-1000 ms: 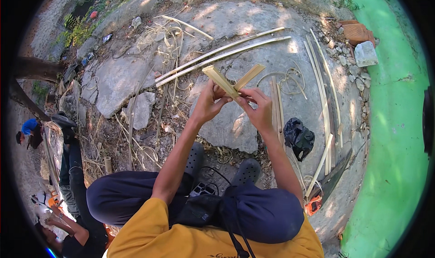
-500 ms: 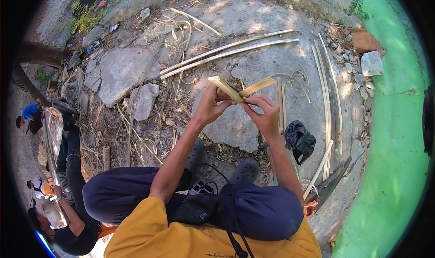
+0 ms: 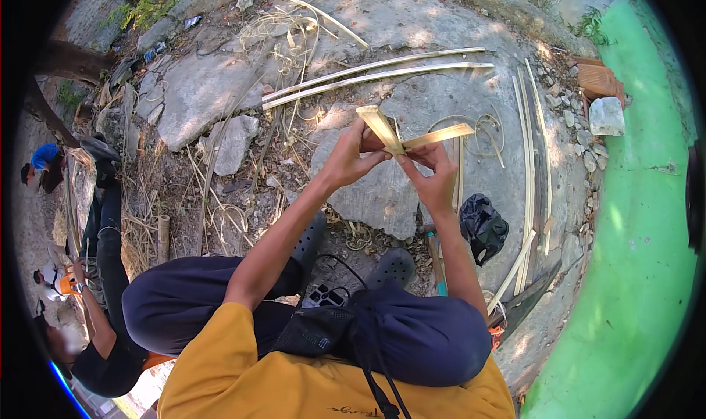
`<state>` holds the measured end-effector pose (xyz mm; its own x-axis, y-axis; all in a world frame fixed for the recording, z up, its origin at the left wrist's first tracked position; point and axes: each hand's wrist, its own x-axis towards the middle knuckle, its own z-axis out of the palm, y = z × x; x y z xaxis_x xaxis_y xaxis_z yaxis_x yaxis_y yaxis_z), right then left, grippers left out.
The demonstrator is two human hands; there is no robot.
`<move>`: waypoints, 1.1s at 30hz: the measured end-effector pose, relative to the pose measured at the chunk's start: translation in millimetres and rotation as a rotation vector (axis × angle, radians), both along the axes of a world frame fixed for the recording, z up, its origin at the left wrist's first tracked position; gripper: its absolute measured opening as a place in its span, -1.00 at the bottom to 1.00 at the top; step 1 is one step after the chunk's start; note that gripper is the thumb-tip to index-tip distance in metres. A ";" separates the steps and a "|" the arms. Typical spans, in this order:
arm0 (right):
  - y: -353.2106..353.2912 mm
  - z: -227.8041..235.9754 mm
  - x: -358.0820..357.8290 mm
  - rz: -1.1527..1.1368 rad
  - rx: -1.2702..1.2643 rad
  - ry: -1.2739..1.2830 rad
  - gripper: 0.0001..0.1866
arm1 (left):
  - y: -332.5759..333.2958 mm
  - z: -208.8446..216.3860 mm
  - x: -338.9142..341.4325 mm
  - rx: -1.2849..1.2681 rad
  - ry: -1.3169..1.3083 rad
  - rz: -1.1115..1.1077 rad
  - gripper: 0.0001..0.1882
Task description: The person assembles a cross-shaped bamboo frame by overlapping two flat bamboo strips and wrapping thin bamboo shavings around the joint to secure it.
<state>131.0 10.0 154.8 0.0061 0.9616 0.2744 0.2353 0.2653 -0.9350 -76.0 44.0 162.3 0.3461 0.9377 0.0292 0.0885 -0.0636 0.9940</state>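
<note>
I see my left hand (image 3: 351, 158) and right hand (image 3: 434, 175) raised together over a flat grey rock (image 3: 382, 191). Both pinch the crossing point of two short bamboo strips (image 3: 401, 134): one strip sticks up and left from the grip, the other runs out to the right. The fingertips seem to meet at the crossing, though it is too small to be sure. Beyond the grip lie two long bamboo poles (image 3: 368, 77); right of it a black bag (image 3: 482, 224).
</note>
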 end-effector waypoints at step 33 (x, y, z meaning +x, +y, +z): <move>-7.5 -33.6 -19.3 -0.006 0.027 -0.076 -0.82 | 9.6 -28.1 -18.2 0.064 0.054 -0.006 -0.60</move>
